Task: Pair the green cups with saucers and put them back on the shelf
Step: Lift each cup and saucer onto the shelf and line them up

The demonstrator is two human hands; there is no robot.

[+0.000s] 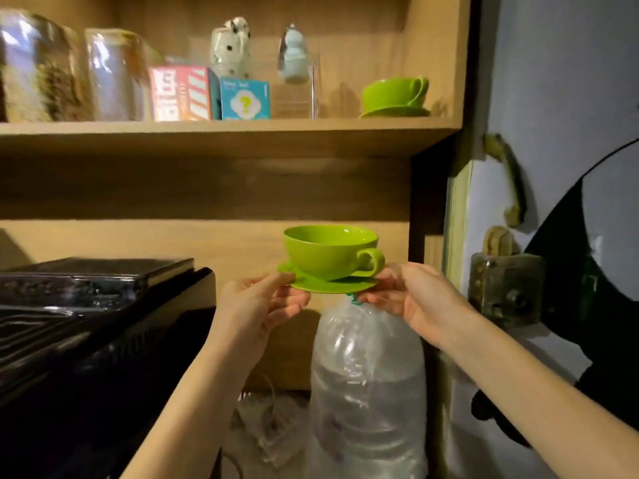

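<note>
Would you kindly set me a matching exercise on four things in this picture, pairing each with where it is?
Things:
1. held green cup
2. shelved green cup
3. blue box with a question mark
4. plastic-wrapped bottle

Places:
A. below the held saucer
B. on a saucer at the right end of the shelf
C. mid-shelf, beside a red and white box
D. on a saucer gripped by the left hand and right hand

Pairs: 1-D, 2-B, 3-C, 4-A
</note>
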